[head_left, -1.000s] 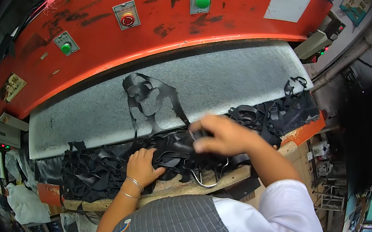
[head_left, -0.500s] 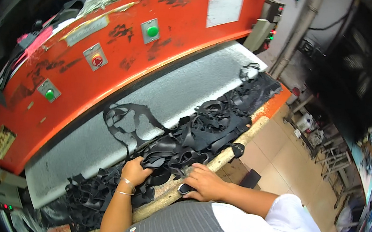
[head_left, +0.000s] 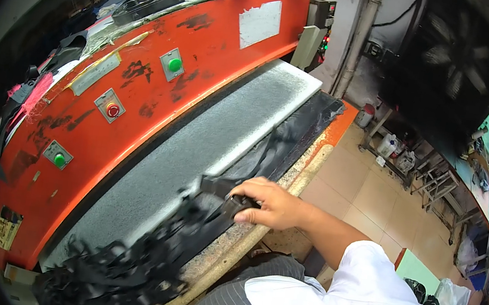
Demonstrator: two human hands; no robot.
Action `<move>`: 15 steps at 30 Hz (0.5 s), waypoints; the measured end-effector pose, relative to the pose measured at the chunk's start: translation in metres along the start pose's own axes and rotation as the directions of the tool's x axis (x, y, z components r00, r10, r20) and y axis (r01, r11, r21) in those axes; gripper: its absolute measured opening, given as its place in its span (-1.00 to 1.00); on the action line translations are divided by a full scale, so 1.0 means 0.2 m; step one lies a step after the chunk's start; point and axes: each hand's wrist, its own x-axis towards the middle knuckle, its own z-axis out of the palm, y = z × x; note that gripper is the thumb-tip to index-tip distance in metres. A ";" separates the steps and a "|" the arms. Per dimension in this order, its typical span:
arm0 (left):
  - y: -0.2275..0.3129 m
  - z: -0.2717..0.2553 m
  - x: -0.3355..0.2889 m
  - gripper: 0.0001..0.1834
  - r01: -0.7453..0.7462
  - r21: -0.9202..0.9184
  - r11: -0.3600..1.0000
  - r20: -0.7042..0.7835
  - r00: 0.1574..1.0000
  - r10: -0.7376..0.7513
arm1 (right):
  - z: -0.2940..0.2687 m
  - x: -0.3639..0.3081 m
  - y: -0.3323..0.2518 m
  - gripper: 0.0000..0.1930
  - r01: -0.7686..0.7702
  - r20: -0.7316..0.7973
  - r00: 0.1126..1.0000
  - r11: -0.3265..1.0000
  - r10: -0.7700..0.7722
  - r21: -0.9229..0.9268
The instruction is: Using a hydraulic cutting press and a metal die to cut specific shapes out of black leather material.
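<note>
My right hand (head_left: pixel 269 202) is closed around a small black block-like handle (head_left: pixel 240 206), over the ledge at the front of the machine. A dark flat piece sticks out to the left of the handle; whether it belongs to the tool or is scrap, I cannot tell. Left of this hand, black cut-out scraps (head_left: pixel 111 274) lie heaped along the ledge, the ones nearest the handle blurred by motion. Behind them runs a long grey-white board (head_left: pixel 191 133). My left hand does not show.
An orange press-like machine (head_left: pixel 144 71) with green buttons and a red knob rises behind the board. A pale, worn bar (head_left: pixel 229 246) edges the ledge. To the right are a tiled floor (head_left: pixel 369 193), a large dark fan (head_left: pixel 455 57) and metal stools (head_left: pixel 438 184).
The scraps have gone from the right part of the ledge and are bunched at the left. My right hand has risen off the front bar; my left hand has left the picture. The view has shifted.
</note>
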 end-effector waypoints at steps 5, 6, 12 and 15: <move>0.30 -0.30 -0.13 -0.54 -0.261 0.277 0.925 -0.202 0.925 0.322 | -0.07 -0.15 0.37 -0.56 -0.168 -0.129 0.986 0.683 0.108 -0.711; 0.25 -0.28 -0.38 -0.54 -0.303 0.327 0.895 -0.222 0.896 0.385 | -0.13 -0.22 0.45 -0.56 -0.211 -0.146 0.977 0.633 0.153 -0.745; 0.56 0.64 -0.52 -0.15 -0.348 0.562 0.750 0.731 0.634 -0.253 | -0.01 -0.30 0.65 -0.57 -0.110 0.101 0.954 0.642 0.283 -0.759; 0.74 1.12 -0.42 -0.07 -0.469 0.207 0.858 0.952 0.297 -0.067 | 0.04 -0.45 0.65 -0.56 -0.038 0.193 0.957 0.751 0.218 -0.659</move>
